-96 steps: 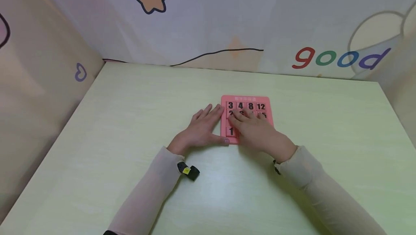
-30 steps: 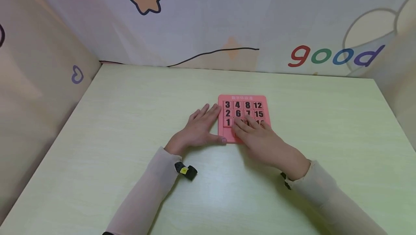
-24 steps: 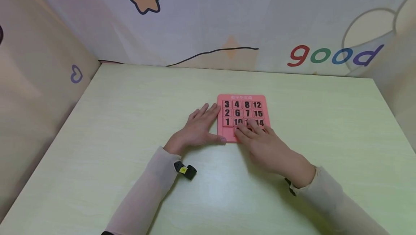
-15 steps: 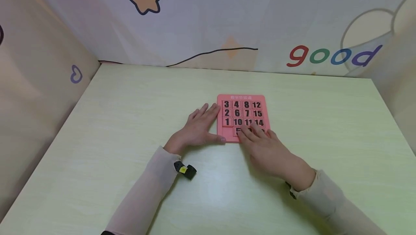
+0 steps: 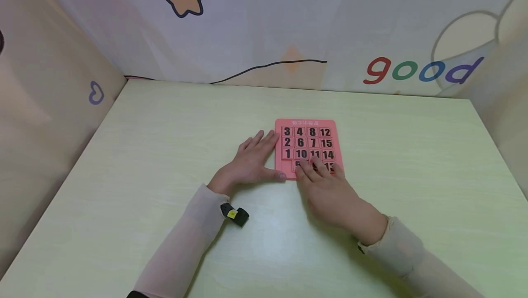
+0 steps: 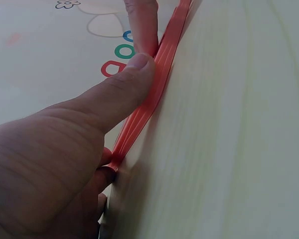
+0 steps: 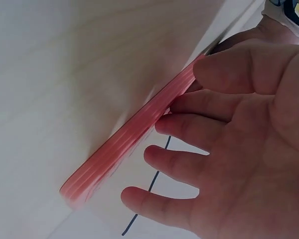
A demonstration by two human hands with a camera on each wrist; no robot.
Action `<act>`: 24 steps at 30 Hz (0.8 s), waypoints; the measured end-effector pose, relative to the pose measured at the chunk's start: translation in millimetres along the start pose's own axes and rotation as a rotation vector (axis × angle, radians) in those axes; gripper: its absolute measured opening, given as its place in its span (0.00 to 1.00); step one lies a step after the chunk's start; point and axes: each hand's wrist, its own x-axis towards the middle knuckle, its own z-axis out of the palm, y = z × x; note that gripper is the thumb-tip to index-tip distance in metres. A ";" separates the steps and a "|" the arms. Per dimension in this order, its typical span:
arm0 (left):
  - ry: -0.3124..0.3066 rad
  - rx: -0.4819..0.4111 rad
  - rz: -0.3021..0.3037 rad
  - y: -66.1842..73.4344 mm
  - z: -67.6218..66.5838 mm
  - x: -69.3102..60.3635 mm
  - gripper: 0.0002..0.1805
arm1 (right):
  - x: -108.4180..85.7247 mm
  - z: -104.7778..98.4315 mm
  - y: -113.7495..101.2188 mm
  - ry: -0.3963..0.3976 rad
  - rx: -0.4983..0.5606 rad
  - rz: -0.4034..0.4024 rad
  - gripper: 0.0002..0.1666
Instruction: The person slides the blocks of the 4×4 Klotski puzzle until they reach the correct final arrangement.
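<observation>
A pink number slide puzzle point(image 5: 305, 123) lies flat on the table, with its lower left slot vacant. My left hand point(image 5: 251, 162) steadies its left side, fingertips at the upper edge and thumb at the bottom corner. In the left wrist view the thumb touches the puzzle's pink side point(image 6: 157, 84). My right hand point(image 5: 330, 192) rests straight fingers on the bottom row. Its fingertips touch the 5 tile point(image 5: 295, 166), which sits partly across the vacant slot, and cover another tile. The 13 tile point(image 5: 329, 167) shows at right. In the right wrist view the fingers are extended and spread.
The pale wooden table point(image 5: 185, 119) surrounds the puzzle. A printed cloth backdrop point(image 5: 255, 23) stands behind and at both sides. A black strap with a small device point(image 5: 235, 214) is on the left wrist.
The right hand first moved down the board, uncovering upper rows; the 1 tile slid up one row. Since half a second ago, its fingertips have shifted left, and the 5 tile has slid slightly left.
</observation>
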 end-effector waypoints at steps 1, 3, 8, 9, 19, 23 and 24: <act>0.000 -0.005 0.001 0.3 -0.2 -0.2 0.61 | 0.7 0.4 -0.7 0.001 -0.003 -0.002 0.32; -0.001 -0.012 0.000 1.3 -0.8 -0.8 0.61 | 2.8 0.7 -2.3 0.002 -0.008 -0.002 0.32; 0.002 -0.019 0.004 2.1 -1.9 -1.1 0.61 | 9.3 0.5 -8.9 -0.021 -0.004 -0.009 0.32; 0.002 -0.017 0.004 2.0 -1.9 -0.9 0.61 | 10.6 0.4 -10.6 -0.027 -0.002 -0.011 0.32; -0.009 -0.007 0.002 1.9 -1.9 -0.6 0.60 | 15.6 -1.2 -15.6 -0.049 0.012 -0.009 0.32; -0.007 -0.012 0.006 1.2 -1.0 -1.0 0.60 | 13.5 -0.4 -11.0 -0.061 0.039 -0.009 0.33; -0.005 -0.013 0.006 1.1 -0.7 -0.9 0.60 | 13.1 -0.7 -10.3 -0.063 0.045 -0.008 0.33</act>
